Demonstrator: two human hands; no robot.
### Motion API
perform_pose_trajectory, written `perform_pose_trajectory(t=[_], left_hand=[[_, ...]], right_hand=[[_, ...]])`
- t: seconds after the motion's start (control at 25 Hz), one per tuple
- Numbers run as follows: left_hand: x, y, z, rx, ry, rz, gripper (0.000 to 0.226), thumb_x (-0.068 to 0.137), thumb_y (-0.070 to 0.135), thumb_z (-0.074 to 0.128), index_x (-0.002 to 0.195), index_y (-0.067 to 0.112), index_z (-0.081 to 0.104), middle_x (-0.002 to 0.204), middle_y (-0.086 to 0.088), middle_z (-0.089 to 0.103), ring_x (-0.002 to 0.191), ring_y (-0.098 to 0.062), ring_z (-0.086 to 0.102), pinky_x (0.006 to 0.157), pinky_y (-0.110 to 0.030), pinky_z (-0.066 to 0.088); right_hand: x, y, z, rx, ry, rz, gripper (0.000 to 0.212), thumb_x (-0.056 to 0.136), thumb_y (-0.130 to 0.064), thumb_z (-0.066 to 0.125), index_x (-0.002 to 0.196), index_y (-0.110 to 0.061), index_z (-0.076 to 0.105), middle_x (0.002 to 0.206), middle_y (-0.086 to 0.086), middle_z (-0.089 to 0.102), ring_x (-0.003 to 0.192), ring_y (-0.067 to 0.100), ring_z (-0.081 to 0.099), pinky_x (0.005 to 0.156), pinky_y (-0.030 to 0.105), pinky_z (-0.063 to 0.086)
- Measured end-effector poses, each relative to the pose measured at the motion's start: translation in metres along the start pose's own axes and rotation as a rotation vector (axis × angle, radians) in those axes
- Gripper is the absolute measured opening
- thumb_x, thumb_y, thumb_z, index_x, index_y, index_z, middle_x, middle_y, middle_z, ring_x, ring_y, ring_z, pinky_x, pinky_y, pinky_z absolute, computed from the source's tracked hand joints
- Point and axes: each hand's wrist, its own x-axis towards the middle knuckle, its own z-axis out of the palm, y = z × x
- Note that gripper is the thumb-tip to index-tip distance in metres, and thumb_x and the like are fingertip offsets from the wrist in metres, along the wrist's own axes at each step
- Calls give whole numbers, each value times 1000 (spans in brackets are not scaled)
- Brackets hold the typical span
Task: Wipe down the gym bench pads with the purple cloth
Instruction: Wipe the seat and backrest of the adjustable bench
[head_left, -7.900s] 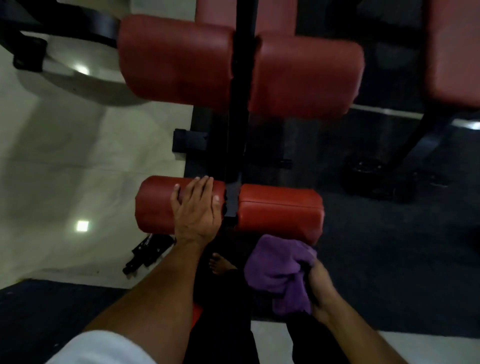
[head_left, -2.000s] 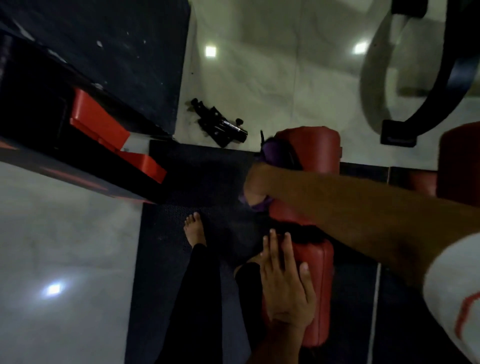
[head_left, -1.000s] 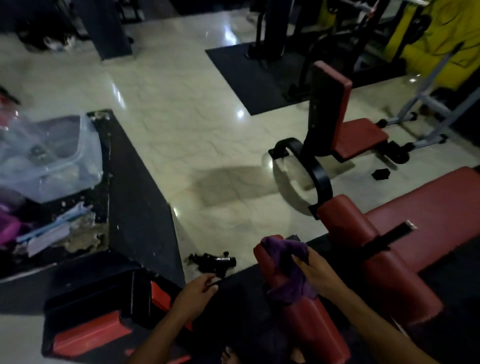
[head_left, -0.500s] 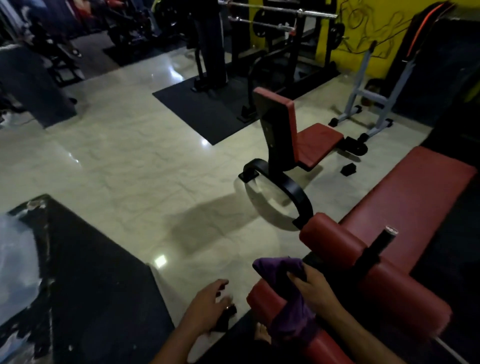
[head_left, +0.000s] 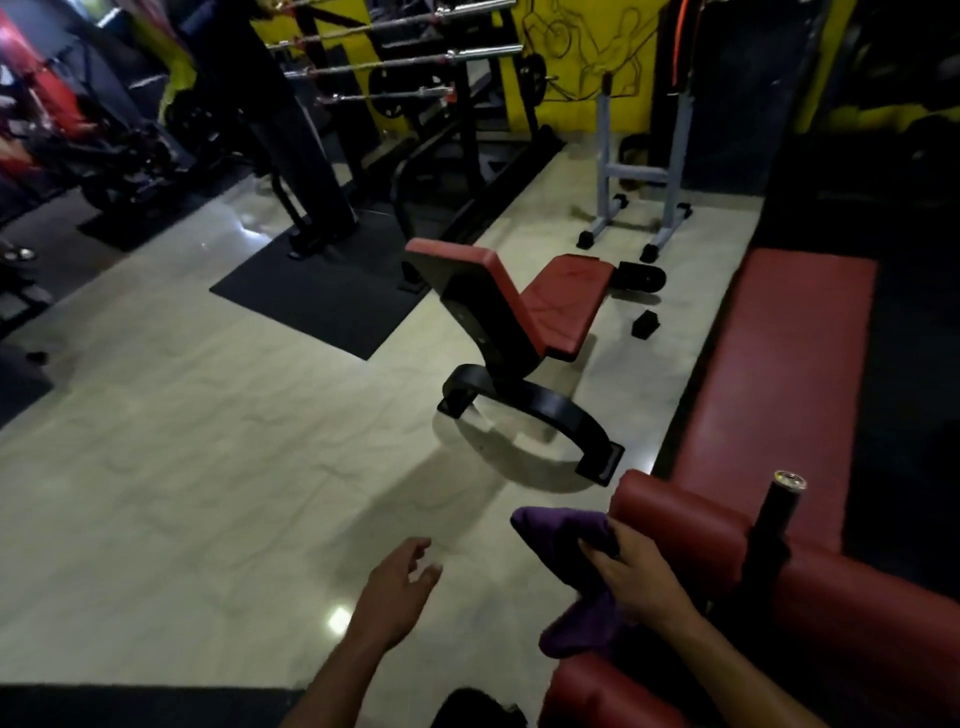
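The purple cloth (head_left: 571, 561) is grasped by the right hand (head_left: 631, 574) beside a red roller pad (head_left: 691, 525); the left hand (head_left: 392, 597) is held loosely released over the floor (head_left: 208, 493).

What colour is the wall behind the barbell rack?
Yellow, with dark line drawings on it; the wall shows in the head view, at the top.

- The purple cloth (head_left: 569, 540) hung bunched and crumpled, gripped just beside the near end of the upper roller pad (head_left: 675, 525).
- The long red bench pad (head_left: 779, 364) lay flat beyond that roller pad.
- A lower red roller pad (head_left: 587, 691) sat below the cloth.
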Motion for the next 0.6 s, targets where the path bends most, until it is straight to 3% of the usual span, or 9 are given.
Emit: perform_pose_trajectory(t=[0.2,0.28,0.44,0.6], left_hand=[[78,39,1,114,-129,115,46,97,36,68,140,24,57,139,3,61,125,-10,58,101,-23,45],[110,53,3,155,-168,176,47,97,39,66,141,25,55,141,4,60,127,-11,57,104,-26,45],[193,74,0,175,-257,302,50,98,41,64,144,25,52,142,6,57,130,-12,55,104,-26,44],[277,70,-40,227,-287,373,51,99,45,60,145,30,49,147,8,52,134,-12,50,107,-26,41]], right_hand=[[10,17,-16,54,182,120,27,91,-12,68,104,-36,68,100,-20,73,95,-4,67,87,26,54],[17,19,-14,61,259,174,28,91,-9,68,105,-33,69,100,-20,74,95,-2,68,85,21,53],[66,-1,5,72,401,256,31,90,-3,66,94,-34,66,94,-15,72,84,-17,63,72,4,45],[143,-35,40,92,476,260,33,91,-3,65,97,-35,68,99,-11,73,91,-12,65,82,11,47]])
